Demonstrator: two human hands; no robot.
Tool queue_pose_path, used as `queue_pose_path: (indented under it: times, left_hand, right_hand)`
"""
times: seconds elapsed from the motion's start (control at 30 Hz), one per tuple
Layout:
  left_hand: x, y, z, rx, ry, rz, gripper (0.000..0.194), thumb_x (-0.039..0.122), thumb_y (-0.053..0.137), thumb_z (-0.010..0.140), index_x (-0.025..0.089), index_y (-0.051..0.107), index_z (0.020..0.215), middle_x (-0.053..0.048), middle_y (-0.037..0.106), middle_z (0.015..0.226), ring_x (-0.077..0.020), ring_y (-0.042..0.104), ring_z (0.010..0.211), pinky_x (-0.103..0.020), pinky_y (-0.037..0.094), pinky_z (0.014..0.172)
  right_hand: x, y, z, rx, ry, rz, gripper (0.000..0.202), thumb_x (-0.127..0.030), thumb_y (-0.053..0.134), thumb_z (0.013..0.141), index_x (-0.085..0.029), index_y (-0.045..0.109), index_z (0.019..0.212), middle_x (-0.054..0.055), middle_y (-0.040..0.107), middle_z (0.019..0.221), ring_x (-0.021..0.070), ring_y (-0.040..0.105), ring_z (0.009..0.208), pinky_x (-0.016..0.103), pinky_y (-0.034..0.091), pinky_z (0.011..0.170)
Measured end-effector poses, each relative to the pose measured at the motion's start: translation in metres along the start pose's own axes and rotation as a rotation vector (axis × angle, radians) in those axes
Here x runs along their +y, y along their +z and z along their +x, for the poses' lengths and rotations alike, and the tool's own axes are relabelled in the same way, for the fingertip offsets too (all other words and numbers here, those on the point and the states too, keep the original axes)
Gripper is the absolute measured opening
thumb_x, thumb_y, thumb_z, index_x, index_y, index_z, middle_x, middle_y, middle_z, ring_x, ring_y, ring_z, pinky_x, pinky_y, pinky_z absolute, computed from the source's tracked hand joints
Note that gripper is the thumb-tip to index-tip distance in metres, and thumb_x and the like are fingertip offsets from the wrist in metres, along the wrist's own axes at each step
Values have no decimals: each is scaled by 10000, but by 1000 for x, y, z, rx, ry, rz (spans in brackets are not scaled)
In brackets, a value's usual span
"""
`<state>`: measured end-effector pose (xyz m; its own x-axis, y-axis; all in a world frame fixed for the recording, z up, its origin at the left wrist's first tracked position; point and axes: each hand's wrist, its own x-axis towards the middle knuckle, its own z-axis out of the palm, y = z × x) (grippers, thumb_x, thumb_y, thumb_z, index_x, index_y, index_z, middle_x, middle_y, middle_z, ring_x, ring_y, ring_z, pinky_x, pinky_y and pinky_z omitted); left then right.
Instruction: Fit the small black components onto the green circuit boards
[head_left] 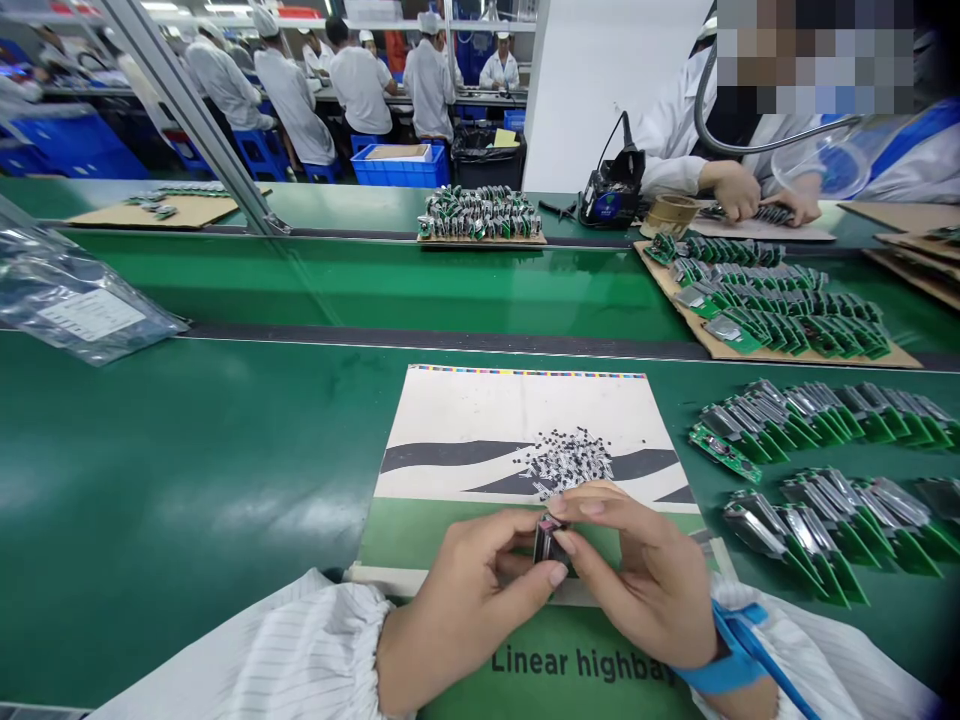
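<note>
My left hand (465,590) and my right hand (637,570) meet over the near edge of a printed cardboard sheet (465,410). Together they pinch a small dark circuit board (550,540), thumbs and fingertips closed on it. Just beyond the fingers lies a heap of several tiny black components (566,458) with metal leads, on the sheet. My right wrist wears a blue strap (731,650). Both sleeves are white with fine stripes.
Rows of green circuit boards (825,470) lie on the green mat to my right. More boards fill a cardboard tray (757,300) across the belt, where another person's hands (757,195) work near a soldering station (611,190). A plastic bag (75,300) lies far left.
</note>
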<state>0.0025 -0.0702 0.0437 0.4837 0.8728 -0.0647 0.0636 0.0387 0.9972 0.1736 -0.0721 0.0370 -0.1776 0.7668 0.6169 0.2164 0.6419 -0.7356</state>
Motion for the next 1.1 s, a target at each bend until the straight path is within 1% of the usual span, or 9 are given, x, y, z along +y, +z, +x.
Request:
queue_pose_path:
  times: [0.13, 0.27, 0.4, 0.57, 0.63, 0.73, 0.9, 1.0, 1.1]
  left_hand:
    - [0, 1, 0, 8, -7, -15, 258, 203, 610, 842, 202, 672, 1093, -54, 715, 935, -143, 668, 736, -203, 553, 631]
    - [1, 0, 1, 4, 15, 25, 269, 204, 613, 839, 196, 668, 1102, -55, 719, 934, -148, 673, 748, -209, 565, 638]
    - [1, 0, 1, 18, 47, 76, 270, 190, 611, 836, 194, 667, 1100, -41, 711, 873, -150, 686, 766, -206, 578, 650]
    - [-1, -1, 2, 19, 120, 160, 255, 175, 614, 832, 204, 672, 1078, -34, 736, 942, -136, 690, 786, -201, 585, 703]
    - [-1, -2, 3, 26, 150, 204, 249, 172, 615, 830, 201, 669, 1072, -32, 742, 962, -135, 691, 777, -200, 585, 698]
    - [-2, -2, 3, 43, 197, 291, 234, 172, 618, 825, 177, 662, 1055, -39, 750, 939, -140, 695, 740, -201, 579, 663]
    - [-4, -3, 1, 66, 311, 424, 183, 164, 621, 819, 165, 641, 1001, -39, 747, 880, -150, 696, 715, -207, 560, 643]
    - [-6, -3, 1, 76, 360, 477, 155, 164, 616, 823, 170, 632, 976, -34, 742, 854, -151, 696, 720, -209, 556, 657]
    - [-8, -3, 1, 76, 371, 471, 167, 156, 619, 814, 186, 632, 978, -30, 749, 885, -153, 701, 744, -213, 560, 679]
  right_hand:
    - [1, -1, -2, -2, 3, 56, 476, -3, 547, 816, -247, 485, 1220, 86, 665, 1053, 243, 636, 996, 444, 555, 825]
    - [0, 0, -2, 37, 25, 57, 445, 4, 546, 830, -260, 509, 1187, 66, 678, 986, 229, 651, 948, 432, 562, 806]
    - [-1, 1, 1, 48, 1, 82, 468, 30, 545, 821, -263, 526, 1185, 55, 671, 957, 220, 652, 917, 416, 574, 778]
    - [-2, 1, 4, 20, -32, 81, 511, 55, 549, 812, -257, 519, 1216, 53, 656, 931, 208, 638, 881, 383, 579, 716]
    - [-1, 0, 4, 10, -41, 67, 510, 53, 551, 816, -259, 513, 1218, 54, 657, 932, 204, 635, 871, 377, 579, 709]
    - [0, 0, 2, -6, -16, 62, 494, 42, 550, 829, -268, 510, 1211, 57, 653, 961, 199, 631, 886, 369, 581, 726]
    - [0, 0, -2, -19, -10, 83, 483, 49, 534, 832, -267, 521, 1196, 44, 637, 920, 191, 621, 869, 359, 577, 739]
    - [0, 0, -2, -23, 9, 76, 438, 35, 532, 841, -263, 529, 1162, 39, 644, 911, 184, 621, 845, 354, 573, 738]
    - [-1, -1, 0, -43, 42, 29, 335, 0, 525, 864, -255, 544, 1080, 36, 657, 877, 183, 631, 824, 331, 574, 691]
